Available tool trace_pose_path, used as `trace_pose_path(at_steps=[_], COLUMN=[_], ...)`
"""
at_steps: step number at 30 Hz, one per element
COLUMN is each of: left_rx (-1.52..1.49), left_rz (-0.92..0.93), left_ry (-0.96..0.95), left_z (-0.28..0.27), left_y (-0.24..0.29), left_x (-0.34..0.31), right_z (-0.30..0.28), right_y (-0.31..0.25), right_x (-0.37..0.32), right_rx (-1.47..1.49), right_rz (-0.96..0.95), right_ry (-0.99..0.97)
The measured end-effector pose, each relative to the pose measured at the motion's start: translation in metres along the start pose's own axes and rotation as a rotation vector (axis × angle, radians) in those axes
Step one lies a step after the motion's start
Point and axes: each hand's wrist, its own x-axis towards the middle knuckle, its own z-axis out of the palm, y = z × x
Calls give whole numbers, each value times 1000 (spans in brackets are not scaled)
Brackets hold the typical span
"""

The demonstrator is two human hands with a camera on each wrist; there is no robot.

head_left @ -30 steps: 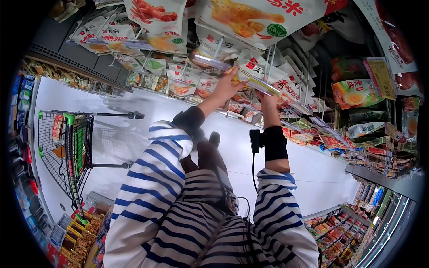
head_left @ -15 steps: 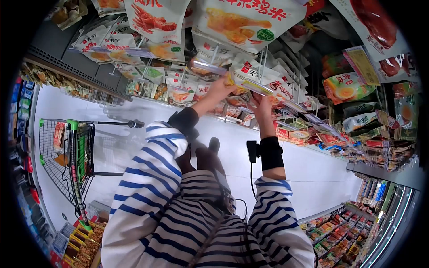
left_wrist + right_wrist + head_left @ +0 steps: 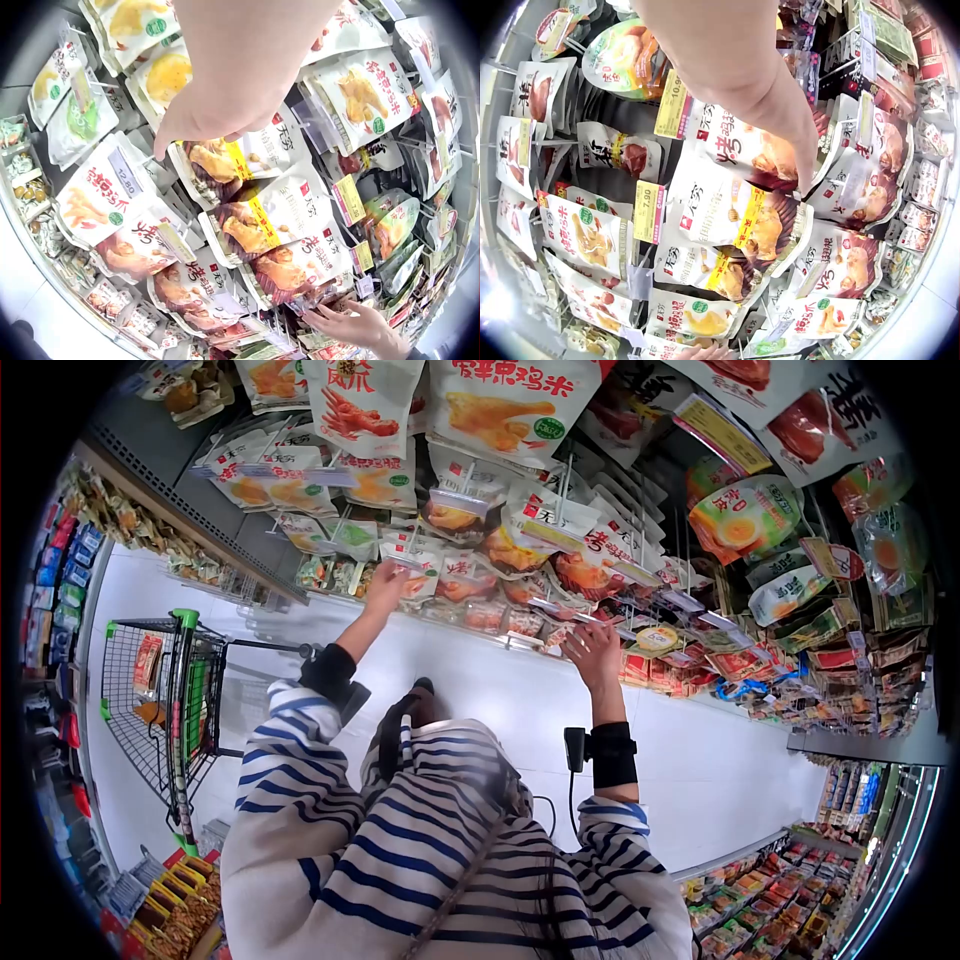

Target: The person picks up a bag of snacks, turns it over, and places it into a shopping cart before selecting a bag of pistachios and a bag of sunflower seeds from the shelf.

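Note:
In the head view, my left hand (image 3: 385,588) is in front of the lower hanging packs, empty, by a white chicken-feet pouch (image 3: 415,565). That pouch (image 3: 97,193), tagged 12.80, shows left of my left hand (image 3: 225,97) in the left wrist view. My right hand (image 3: 597,652) is near the low pegs at the right, fingers loosely spread with nothing held. Between the hands hang roast-chicken pouches with a yellow band (image 3: 244,229). In the right wrist view my right hand (image 3: 757,97) overlaps a red-and-white roast-chicken pouch (image 3: 739,146).
Price tags (image 3: 725,435) stick out on pegs among the pouches. A shopping cart (image 3: 165,710) stands at the left on the white floor (image 3: 700,750). Boxed goods (image 3: 180,905) lie low at the left, and another packed shelf (image 3: 770,880) is at the lower right.
Both hands have come away from the price holder and yellow-banded pouches. The left moved left, the right lower. The head view has shifted, with the cart and pouches displaced.

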Motion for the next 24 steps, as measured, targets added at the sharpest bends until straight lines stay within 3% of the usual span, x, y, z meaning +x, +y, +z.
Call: trace_pose_path(at_steps=[6, 15, 20, 24], left_rx=[-65, 53, -20, -111], left_rz=[-136, -75, 76, 194], left_ry=[116, 250, 368, 598], left_z=[-52, -84, -97, -118], left_y=[-3, -51, -77, -85], left_x=[-66, -172, -257, -318], right_z=[-39, -102, -118, -112], right_y=[0, 19, 48, 78], right_x=[-39, -96, -114, -122], right_rx=[94, 75, 27, -28], right_rz=[6, 79, 158, 233], right_ry=[-82, -95, -180, -249])
